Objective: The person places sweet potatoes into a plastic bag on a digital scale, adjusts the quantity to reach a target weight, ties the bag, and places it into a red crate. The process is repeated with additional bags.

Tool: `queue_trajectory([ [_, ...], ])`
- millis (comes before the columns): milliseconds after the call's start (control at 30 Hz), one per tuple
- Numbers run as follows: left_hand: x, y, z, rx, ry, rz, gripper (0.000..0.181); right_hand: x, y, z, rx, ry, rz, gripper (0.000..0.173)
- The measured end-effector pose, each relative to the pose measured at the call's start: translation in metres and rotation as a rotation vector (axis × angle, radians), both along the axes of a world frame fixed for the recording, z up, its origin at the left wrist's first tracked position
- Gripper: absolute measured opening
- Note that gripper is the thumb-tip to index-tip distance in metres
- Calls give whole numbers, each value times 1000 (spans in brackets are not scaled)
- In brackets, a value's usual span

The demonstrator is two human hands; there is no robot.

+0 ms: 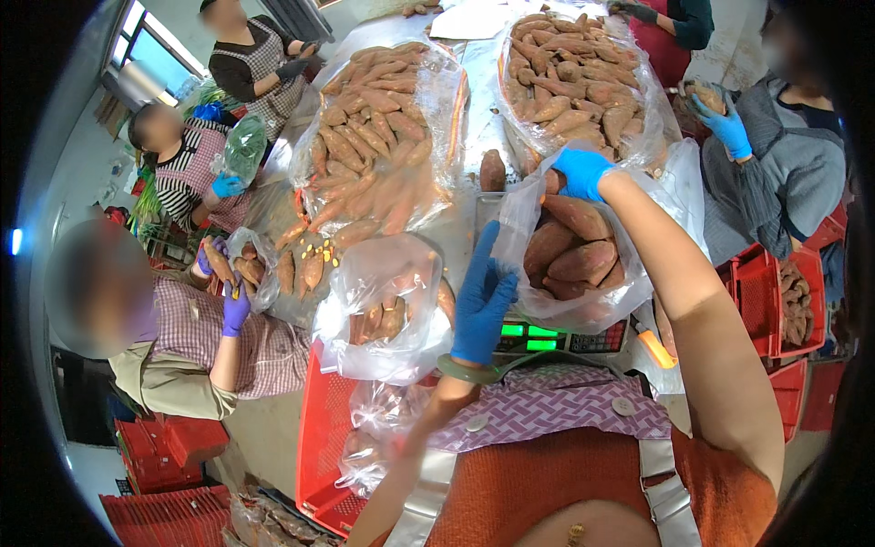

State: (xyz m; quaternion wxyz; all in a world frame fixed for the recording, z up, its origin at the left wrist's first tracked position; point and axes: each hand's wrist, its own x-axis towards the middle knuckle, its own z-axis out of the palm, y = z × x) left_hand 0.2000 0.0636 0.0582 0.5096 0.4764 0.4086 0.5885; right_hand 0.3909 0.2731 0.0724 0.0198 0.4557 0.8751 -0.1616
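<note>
A clear plastic bag [632, 290] stands open on a digital scale [588, 338] before me, with several reddish sweet potatoes [581, 263] inside. My right hand [584, 174], in a blue glove, is at the bag's far rim, its fingers curled over a sweet potato [555, 181]; the bag and glove partly hide this grip. My left hand [484, 304], gloved in blue, is beside the bag's left wall with its fingers apart and nothing in it. Another bag of sweet potatoes [389, 321] lies left of that hand.
Large sacks of sweet potatoes [372, 137] [574, 82] cover the far table. An orange-handled knife [655, 345] lies right of the scale. At my lower left, a red crate [321, 437] holds tied bags [366, 455]. Co-workers stand along both sides, one holding a sweet potato [219, 260].
</note>
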Motion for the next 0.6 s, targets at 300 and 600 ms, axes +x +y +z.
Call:
queue_trajectory([
  [300, -6, -2, -6, -22, 2, 45, 59, 18, -3, -17, 187, 60, -136, 42],
  [600, -3, 2, -15, -47, 78, -13, 55, 52, -82, 25, -18, 661, -325, 52],
])
